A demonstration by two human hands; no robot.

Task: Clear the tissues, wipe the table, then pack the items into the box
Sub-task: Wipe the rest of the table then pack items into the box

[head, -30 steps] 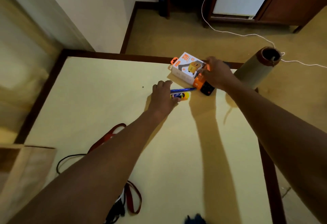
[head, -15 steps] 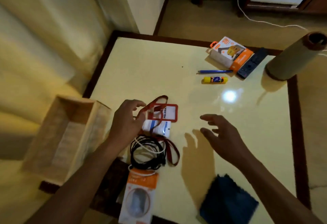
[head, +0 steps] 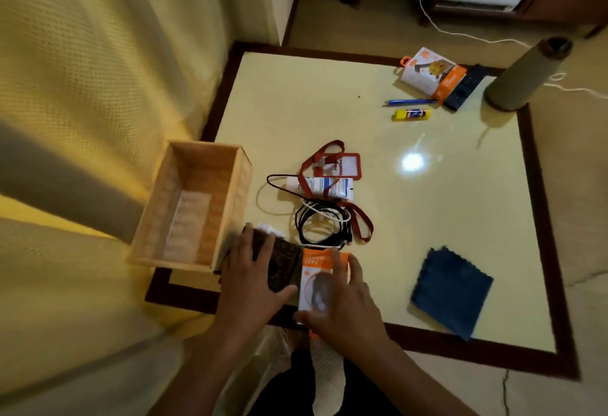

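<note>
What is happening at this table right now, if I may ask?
A person seems to be packing items into the open wooden box at the table's left edge. The left hand rests flat on a dark patterned case; the right hand lies over an orange-and-white package, its grip blurred. Cables, lanyard, tube, blue cloth, pen and glue stick lie unpacked.

Hands side by side
Flat left hand (head: 253, 271), fingers straight; right hand (head: 342, 310) pinches orange packet (head: 316, 261) between thumb and fingers.
</note>
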